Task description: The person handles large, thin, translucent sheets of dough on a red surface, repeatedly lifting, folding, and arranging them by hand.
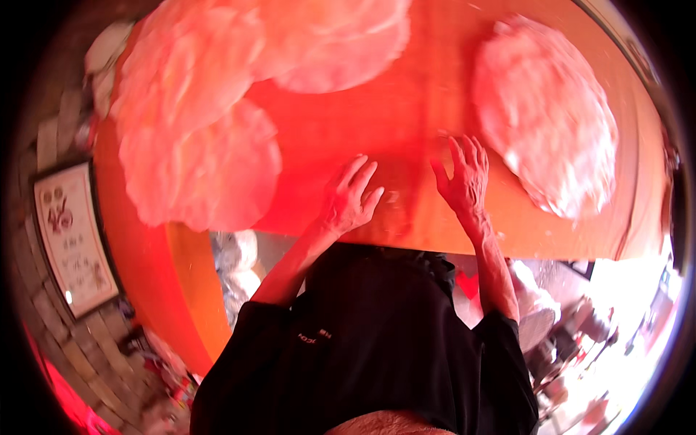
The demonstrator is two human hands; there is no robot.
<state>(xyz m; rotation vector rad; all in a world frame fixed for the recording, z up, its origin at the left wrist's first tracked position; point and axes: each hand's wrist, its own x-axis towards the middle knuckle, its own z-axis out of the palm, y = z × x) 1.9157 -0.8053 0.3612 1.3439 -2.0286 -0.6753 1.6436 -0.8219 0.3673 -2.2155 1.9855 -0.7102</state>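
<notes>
Both hands are over the near part of a table with an orange-red surface (348, 125). My left hand (353, 196) has its fingers apart and nothing in it. To its right, my right hand (463, 174) is also spread and empty, near the lower left edge of an oval pile of thin, pale, soft sheets (546, 117). Whether the palms touch the table I cannot tell. More thin, rounded, pale sheets (201, 141) overlap in a large heap at the left and far side of the table. The red light hides their true colour and material.
A framed sheet bearing writing (76, 239) leans beyond the table's left side, on a floor of brick or stone (92, 353). Below the table's near edge, left of my body, are wrapped whitish bundles (236, 266). Blurred clutter (571, 337) lies at the lower right, in bright light.
</notes>
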